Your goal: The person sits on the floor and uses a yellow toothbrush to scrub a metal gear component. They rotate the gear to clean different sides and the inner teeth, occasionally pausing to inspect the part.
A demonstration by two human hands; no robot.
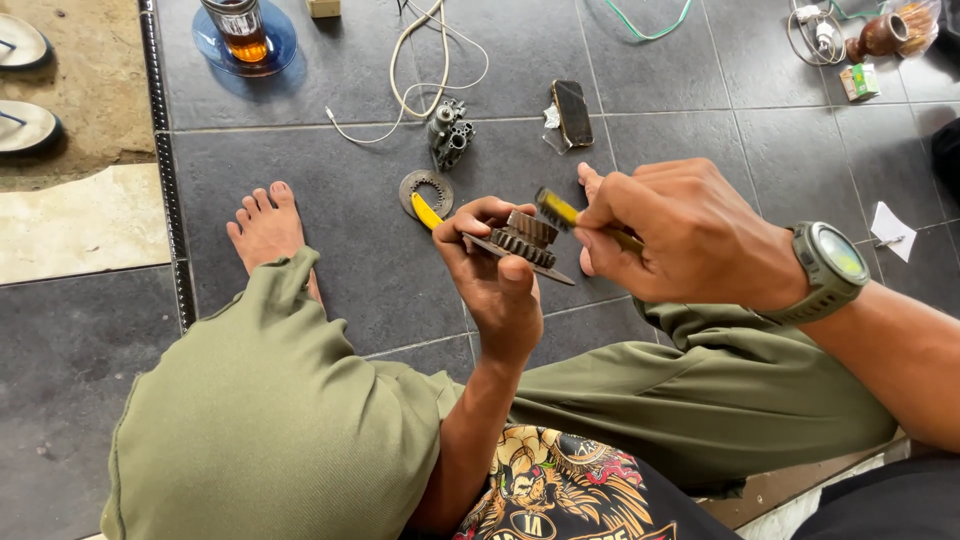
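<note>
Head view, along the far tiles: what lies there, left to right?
Sandals → glass of amber drink on a blue saucer → white cable → grey metal part → dark phone → brown pot.

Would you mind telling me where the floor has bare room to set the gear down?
Bare tile lies between the glass, the foot and the ring plate. Crowded around the metal part, cables and phone.

Dull greasy metal gear [525, 240], yellow plastic brush [560, 212], matt grey floor tiles [340, 80], olive cloth trousers [280, 420]
</note>
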